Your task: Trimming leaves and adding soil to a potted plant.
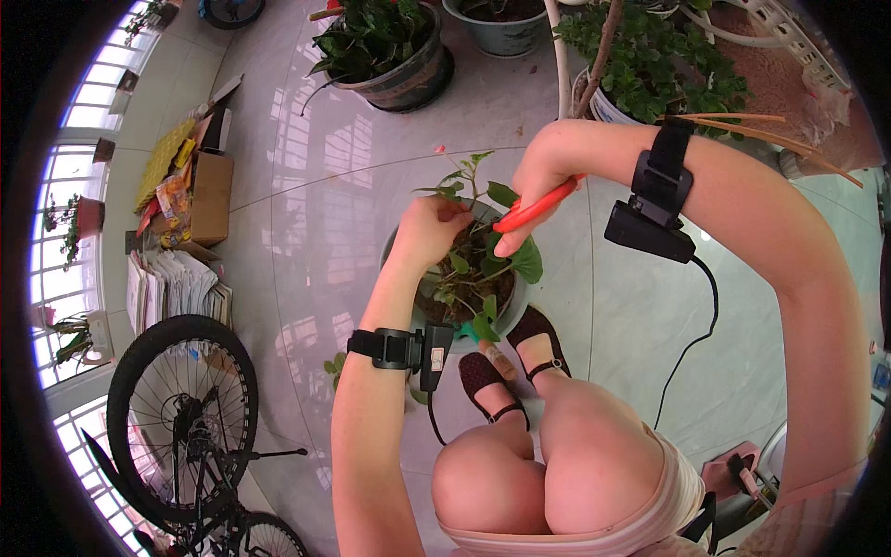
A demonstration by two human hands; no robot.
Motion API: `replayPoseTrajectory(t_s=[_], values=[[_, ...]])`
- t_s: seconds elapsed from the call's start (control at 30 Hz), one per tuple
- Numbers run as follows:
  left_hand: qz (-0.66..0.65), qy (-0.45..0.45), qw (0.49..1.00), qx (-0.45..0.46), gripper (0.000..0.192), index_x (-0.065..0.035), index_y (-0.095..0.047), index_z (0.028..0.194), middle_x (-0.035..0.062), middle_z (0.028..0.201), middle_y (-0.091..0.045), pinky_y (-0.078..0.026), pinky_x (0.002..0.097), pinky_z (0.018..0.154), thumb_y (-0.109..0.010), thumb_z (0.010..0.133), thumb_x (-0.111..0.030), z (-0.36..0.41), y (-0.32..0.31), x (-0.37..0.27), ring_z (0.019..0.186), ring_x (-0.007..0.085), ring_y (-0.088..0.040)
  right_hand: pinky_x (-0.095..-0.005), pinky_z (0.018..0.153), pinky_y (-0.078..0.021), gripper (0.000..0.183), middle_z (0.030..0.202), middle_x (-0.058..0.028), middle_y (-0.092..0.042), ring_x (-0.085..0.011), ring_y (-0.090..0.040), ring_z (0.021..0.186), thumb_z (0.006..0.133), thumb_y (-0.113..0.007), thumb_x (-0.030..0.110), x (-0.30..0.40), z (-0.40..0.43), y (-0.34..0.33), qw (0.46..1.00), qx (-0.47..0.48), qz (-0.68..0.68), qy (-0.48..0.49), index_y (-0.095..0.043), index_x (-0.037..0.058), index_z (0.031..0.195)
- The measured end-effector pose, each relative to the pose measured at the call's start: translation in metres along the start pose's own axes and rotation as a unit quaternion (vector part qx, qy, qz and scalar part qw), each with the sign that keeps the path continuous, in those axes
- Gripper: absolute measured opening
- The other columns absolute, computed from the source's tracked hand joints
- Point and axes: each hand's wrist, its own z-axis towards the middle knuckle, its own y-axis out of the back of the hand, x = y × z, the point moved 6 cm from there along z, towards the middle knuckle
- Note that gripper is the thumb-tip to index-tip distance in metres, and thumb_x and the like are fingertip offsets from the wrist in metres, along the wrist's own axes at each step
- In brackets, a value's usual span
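A leafy potted plant [480,268] grows in dark soil in a round pot [516,317] on the floor, between me and the larger pots. My left hand [437,226] is at the plant's left side, its fingertips pinched around a stem near the middle. From the right, my right hand [539,198] grips the red handles of a cutting tool [539,206], probably scissors; its blades are hidden among leaves and stems. A small red flower [439,149] stands above the leaves. At the pot's near edge lies a tool with a wooden handle [498,360] and a green part.
Larger potted plants stand beyond: a dark pot [400,80], a grey pot [502,35] and a bushy plant [654,69] at right. A bicycle [184,418], stacked papers [177,292] and a cardboard box [211,198] line the left. My feet are close to the pot.
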Motion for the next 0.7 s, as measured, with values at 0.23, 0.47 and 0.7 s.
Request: replayPoseTrajectory(t_s=[0.23, 0.47, 0.7], values=[[0.007, 0.008, 1.000, -0.005, 0.022, -0.0010, -0.062, 0.082, 0.0130, 0.074, -0.061, -0.044, 0.0294, 0.063, -0.062, 0.067, -0.018, 0.000, -0.002, -0.001, 0.067, 0.0211, -0.059, -0.0316, 0.054, -0.0383, 0.088, 0.069, -0.0124, -0.048, -0.0243, -0.046, 0.061, 0.047, -0.046, 0.081, 0.000, 0.002, 0.006, 0.999, -0.021, -0.028, 0.008, -0.056, -0.0014, 0.074], [0.001, -0.009, 1.000, -0.002, 0.022, -0.0005, -0.062, 0.082, 0.0129, 0.072, -0.061, -0.044, 0.0294, 0.062, -0.061, 0.068, -0.018, 0.000, -0.005, 0.000, 0.066, 0.0205, -0.059, -0.0328, 0.058, -0.0450, 0.091, 0.077, -0.0142, -0.052, -0.0257, -0.053, 0.067, 0.041, -0.053, 0.079, 0.001, -0.007, 0.015, 0.997, -0.060, -0.013, 0.036, -0.058, -0.0025, 0.081], [-0.010, -0.012, 1.000, 0.007, 0.023, 0.0003, -0.061, 0.083, 0.0128, 0.073, -0.061, -0.044, 0.0287, 0.063, -0.061, 0.069, -0.018, 0.003, -0.009, -0.005, 0.067, 0.0197, -0.059, -0.0322, 0.055, -0.0444, 0.086, 0.071, -0.0120, -0.052, -0.0248, -0.053, 0.062, 0.042, -0.055, 0.077, -0.003, -0.003, 0.013, 0.999, -0.035, -0.009, 0.013, -0.059, -0.0018, 0.076]])
